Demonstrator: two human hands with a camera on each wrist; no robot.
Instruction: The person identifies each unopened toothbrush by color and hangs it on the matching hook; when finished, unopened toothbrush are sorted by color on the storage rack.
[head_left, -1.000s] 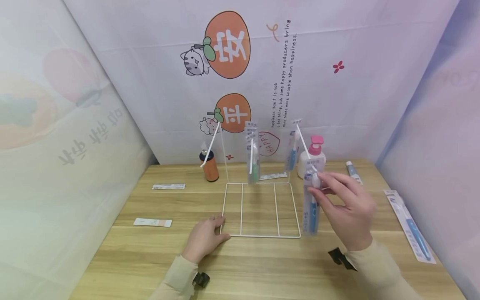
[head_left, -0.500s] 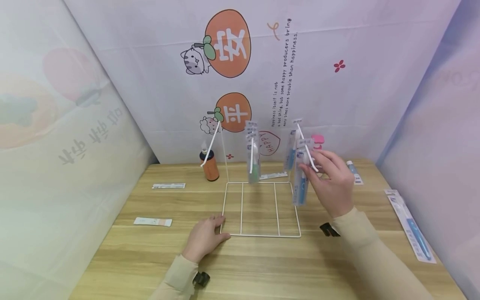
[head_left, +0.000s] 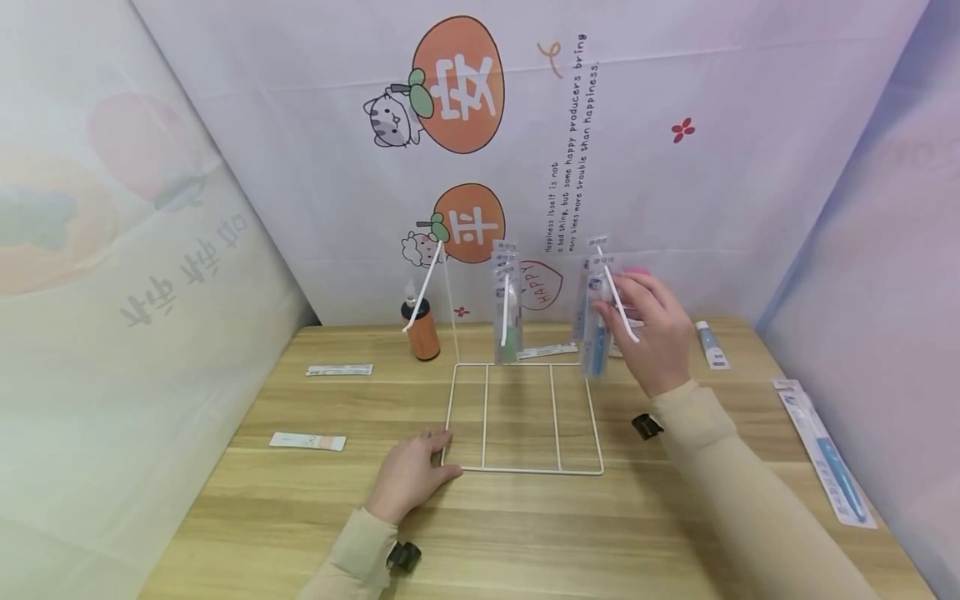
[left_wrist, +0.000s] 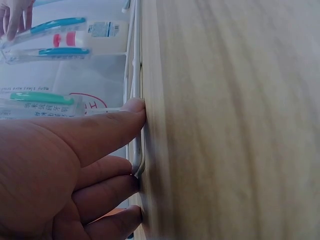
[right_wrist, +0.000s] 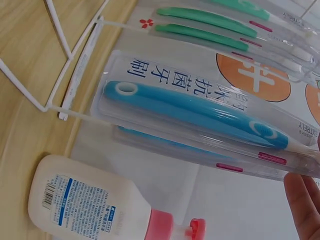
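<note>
We see the right hand [head_left: 648, 333] pinching the top of a clear, flat plastic toothbrush pack [head_left: 597, 321] with a smooth blue brush inside; the pack hangs upright on the right-hand peg [head_left: 618, 304] of a thin white wire rack [head_left: 525, 417], close in front of another blue pack. From the right wrist view only a fingertip [right_wrist: 305, 205] shows at the pack's top end, so how tightly the fingers close there we cannot tell. The left hand [head_left: 408, 475] lies flat with relaxed, straight fingers [left_wrist: 107, 130] pressing the rack's near left corner onto the wooden table [head_left: 525, 533], whose grain runs in pale streaks.

Two packs with green brushes [head_left: 507, 312] hang on the middle peg. Behind the rack stand a white pump bottle with a pink top [right_wrist: 100, 205], mostly hidden by the right hand in the head view, and a small orange bottle [head_left: 422, 329]. A tube [head_left: 708, 344] lies near the back right, a long blue pack [head_left: 825, 454] at the right edge, and two flat strips [head_left: 337, 370] [head_left: 307, 441] on the left. Cloth walls close three sides; the near stretch of table lies open.
</note>
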